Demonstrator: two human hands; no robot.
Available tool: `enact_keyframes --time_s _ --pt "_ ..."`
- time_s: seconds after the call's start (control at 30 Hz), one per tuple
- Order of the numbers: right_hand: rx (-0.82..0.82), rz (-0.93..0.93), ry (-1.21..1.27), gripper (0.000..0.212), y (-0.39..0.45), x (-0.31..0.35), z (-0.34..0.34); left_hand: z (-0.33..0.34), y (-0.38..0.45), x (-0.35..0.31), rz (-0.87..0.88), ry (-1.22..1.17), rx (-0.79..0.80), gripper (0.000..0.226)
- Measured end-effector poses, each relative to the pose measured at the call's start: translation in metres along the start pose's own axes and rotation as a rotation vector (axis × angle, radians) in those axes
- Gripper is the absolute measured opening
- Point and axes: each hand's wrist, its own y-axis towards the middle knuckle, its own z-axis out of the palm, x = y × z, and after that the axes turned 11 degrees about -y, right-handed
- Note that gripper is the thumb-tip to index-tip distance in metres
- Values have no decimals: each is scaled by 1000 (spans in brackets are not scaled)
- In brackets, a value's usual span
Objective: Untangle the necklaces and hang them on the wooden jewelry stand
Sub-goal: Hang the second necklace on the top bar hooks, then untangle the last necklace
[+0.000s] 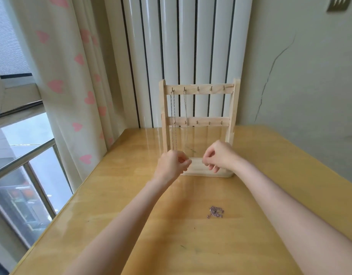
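The wooden jewelry stand [199, 124] is upright at the table's far edge, with two rails of small hooks. Two silver necklaces hang from the top rail: one [172, 116] on the first hook, the other [185, 112] on the second. My left hand [174, 164] is at the stand's base with its fingers curled, pinching the lower end of the first necklace. My right hand [218, 155] hovers just right of it, thumb and forefinger drawn together. The chain there is too thin to make out. A tangled pinkish necklace [215, 211] lies on the table nearer to me.
The yellow wooden table [131, 215] has its left edge by a window [22, 155] and a heart-print curtain [72, 86]. A white radiator [181, 36] and the wall stand right behind the stand.
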Motion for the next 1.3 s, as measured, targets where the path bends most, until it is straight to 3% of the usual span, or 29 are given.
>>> enact_keyframes --time_s 0.1,0.17,0.27,0.5,0.7,0.8,1.0,1.1,1.23,1.3 --pt "328 -29 -226 10 -24 -11 4 24 -22 -1 -15 107 327 14" --pt "388 -26 -324 17 -33 -16 12 34 -32 -2 -36 62 456 15" --pt "470 -8 -359 21 -41 -24 21 40 -43 -6 -50 42 527 18" --pt "391 -71 -357 6 -46 -27 30 48 -58 -20 -8 202 498 16" --pt "405 -103 -224 13 -51 -34 30 47 -61 -19 0 261 454 16" --pt "398 -119 -264 6 -53 -32 32 49 -61 -21 9 340 446 17" --pt "319 -98 -294 9 -55 -31 38 45 -59 -14 -17 201 434 19" --pt "203 -94 -68 14 -55 -35 37 40 -57 -8 -53 47 430 10" --pt "-17 -38 703 15 -52 -33 32 32 -54 -6 -263 -663 383 14" --pt "-83 -1 985 12 -50 -33 35 33 -52 -3 -331 -876 349 12"
